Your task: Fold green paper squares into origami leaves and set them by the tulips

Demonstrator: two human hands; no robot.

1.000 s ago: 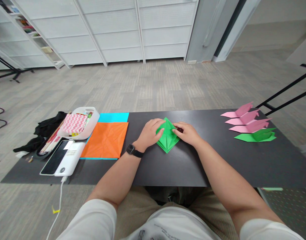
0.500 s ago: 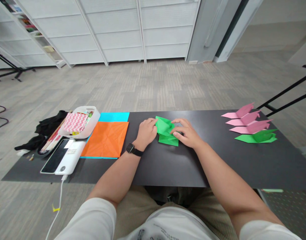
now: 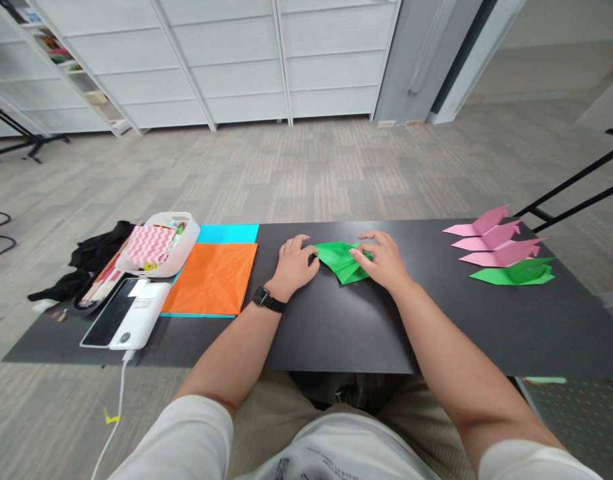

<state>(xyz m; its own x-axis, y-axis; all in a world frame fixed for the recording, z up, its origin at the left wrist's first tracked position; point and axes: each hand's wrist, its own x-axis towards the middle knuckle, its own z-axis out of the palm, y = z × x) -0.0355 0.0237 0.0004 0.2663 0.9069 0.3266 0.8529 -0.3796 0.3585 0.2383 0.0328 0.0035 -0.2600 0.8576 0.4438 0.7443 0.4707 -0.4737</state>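
A green sheet of origami paper (image 3: pixel 339 259) lies partly folded on the dark table between my hands, with creases and loose flaps showing. My left hand (image 3: pixel 295 263), with a black watch on its wrist, rests at the paper's left corner, fingers apart and curved, the tips at its edge. Over the right part of the paper is my right hand (image 3: pixel 381 259), its fingers spread and its thumb lying on a green flap. That hand covers the paper's right end. Off to the right stand pink folded paper birds (image 3: pixel 496 238) and a green folded paper bird (image 3: pixel 513 273).
Left of my hands lies orange paper (image 3: pixel 213 280) over blue paper (image 3: pixel 229 233). Beyond it are a white basket (image 3: pixel 189 243), a phone (image 3: pixel 109 317), a white power bank (image 3: pixel 141 320) with a cable, and black cloth (image 3: pixel 102 245). The table's (image 3: pixel 331 340) near edge is by my lap.
The green paper has turned on the table, and its lower flap now points down in the middle. My left fingers have spread; my right hand has shifted slightly right and up.
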